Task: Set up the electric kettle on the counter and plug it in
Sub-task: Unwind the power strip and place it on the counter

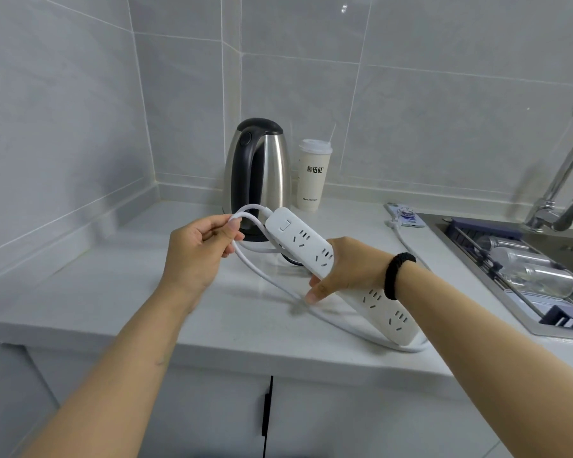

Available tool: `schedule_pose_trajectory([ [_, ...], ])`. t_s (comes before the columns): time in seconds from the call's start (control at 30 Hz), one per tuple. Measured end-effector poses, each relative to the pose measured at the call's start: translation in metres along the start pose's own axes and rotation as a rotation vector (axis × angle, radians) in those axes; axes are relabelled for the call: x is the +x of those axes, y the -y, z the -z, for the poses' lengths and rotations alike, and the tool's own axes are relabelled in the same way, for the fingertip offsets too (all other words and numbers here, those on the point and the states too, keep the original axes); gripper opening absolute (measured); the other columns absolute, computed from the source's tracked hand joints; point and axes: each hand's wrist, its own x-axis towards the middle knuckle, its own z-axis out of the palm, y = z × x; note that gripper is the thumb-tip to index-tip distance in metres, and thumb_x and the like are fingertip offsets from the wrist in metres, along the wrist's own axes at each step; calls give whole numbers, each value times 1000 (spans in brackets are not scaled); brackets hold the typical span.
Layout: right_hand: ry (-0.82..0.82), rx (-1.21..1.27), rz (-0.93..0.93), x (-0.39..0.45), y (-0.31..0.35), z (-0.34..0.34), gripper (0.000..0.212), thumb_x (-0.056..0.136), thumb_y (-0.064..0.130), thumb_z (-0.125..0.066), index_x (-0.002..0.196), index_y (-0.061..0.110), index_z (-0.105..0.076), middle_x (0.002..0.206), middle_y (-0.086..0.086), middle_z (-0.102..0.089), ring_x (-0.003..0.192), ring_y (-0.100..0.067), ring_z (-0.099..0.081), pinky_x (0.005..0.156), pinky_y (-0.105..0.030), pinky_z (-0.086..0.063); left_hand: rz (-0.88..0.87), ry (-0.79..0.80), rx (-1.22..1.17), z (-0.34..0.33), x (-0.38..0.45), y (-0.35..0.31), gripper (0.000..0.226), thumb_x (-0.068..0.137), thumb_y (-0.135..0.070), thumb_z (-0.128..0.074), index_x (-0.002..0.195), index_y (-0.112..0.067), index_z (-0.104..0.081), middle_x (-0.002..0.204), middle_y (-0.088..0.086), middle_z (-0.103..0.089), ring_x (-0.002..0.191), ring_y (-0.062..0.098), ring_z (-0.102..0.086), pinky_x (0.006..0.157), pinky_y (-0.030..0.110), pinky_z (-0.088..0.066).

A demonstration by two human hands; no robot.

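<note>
Kettle point(257, 170), stainless with black handle, upright at centre frame on desk point(113, 292), against tiled wall. Paper cup point(313, 175) just right of it. Power strip point(341, 276), white, gripped around its middle by right hand point(344, 269), fingers curled beneath. Strip's white cord point(255, 259) looped, pinched by left hand point(201, 249). Sink point(543, 269) at right frame, holding glasses.
</note>
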Motion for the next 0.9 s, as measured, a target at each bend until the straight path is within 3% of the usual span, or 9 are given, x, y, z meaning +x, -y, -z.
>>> schedule_pose_trajectory([
  [0.1, 2, 7, -19, -1, 4, -9, 61, 53, 45, -88, 95, 11, -60, 79, -3, -75, 77, -19, -70, 82, -37, -56, 11, -50, -8, -4, -1, 8, 14, 92, -22, -62, 95, -14, -72, 65, -12, -66, 53, 1, -46, 60, 13, -46],
  [0.2, 33, -39, -53, 1, 9, -19, 49, 56, 44, -89, 80, 13, -61, 67, 1, -73, 62, -11, -63, 73, -30, -54, 77, -107, -32, -9, -3, 18, 15, 93, -24, -60, 89, -15, -70, 70, -11, -64, 52, 2, -43, 62, 15, -46],
  [0.3, 47, -86, -99, 6, 13, -28, 45, 55, 45, -88, 76, 16, -60, 68, 4, -66, 66, -13, -60, 66, -27, -53, 174, -160, -66, -15, -4, 25, 19, 95, -24, -58, 82, -12, -66, 74, -4, -63, 50, 2, -44, 54, 10, -44],
  [0.43, 85, -7, -120, 9, 13, -37, 35, 60, 37, -84, 79, 16, -65, 71, 3, -69, 67, -16, -64, 74, -32, -59, 239, -179, -156, -16, -3, 26, 24, 92, -27, -62, 74, -11, -64, 70, 1, -57, 60, 7, -50, 61, 16, -48],
  [0.57, 19, -1, -112, 7, 14, -41, 36, 60, 35, -82, 82, 12, -67, 76, 0, -67, 65, -16, -62, 66, -29, -55, 235, -154, -187, -13, -5, 22, 24, 89, -29, -65, 95, -7, -68, 69, -3, -57, 67, 9, -53, 68, 21, -51],
  [0.63, -3, 8, -110, 4, 18, -37, 28, 64, 28, -79, 79, 10, -63, 74, -1, -64, 63, -17, -59, 60, -28, -52, 240, -164, -201, -12, -7, 21, 30, 92, -32, -61, 106, -6, -65, 77, -3, -61, 74, 11, -56, 69, 23, -51],
  [0.73, -86, 74, -98, 0, 23, -25, 25, 70, 17, -76, 87, 9, -59, 79, -5, -69, 64, -21, -68, 61, -30, -56, 329, -195, -248, -13, -14, 20, 30, 97, -42, -46, 106, -15, -58, 94, 3, -64, 87, 17, -60, 71, 28, -50],
  [0.8, -162, 142, -58, -4, 29, -15, 27, 71, 13, -77, 91, 12, -58, 83, -6, -70, 63, -22, -72, 60, -32, -60, 447, -174, -347, -16, -20, 17, 45, 97, -52, -35, 108, -14, -56, 96, 8, -64, 86, 21, -62, 72, 32, -50],
  [0.9, -294, 182, 21, -11, 41, 0, 22, 72, 11, -76, 83, 15, -57, 79, -6, -70, 56, -17, -69, 52, -27, -57, 643, -7, -455, -22, -28, 11, 74, 93, -66, -22, 103, -2, -58, 87, 18, -64, 77, 27, -61, 71, 37, -51],
])
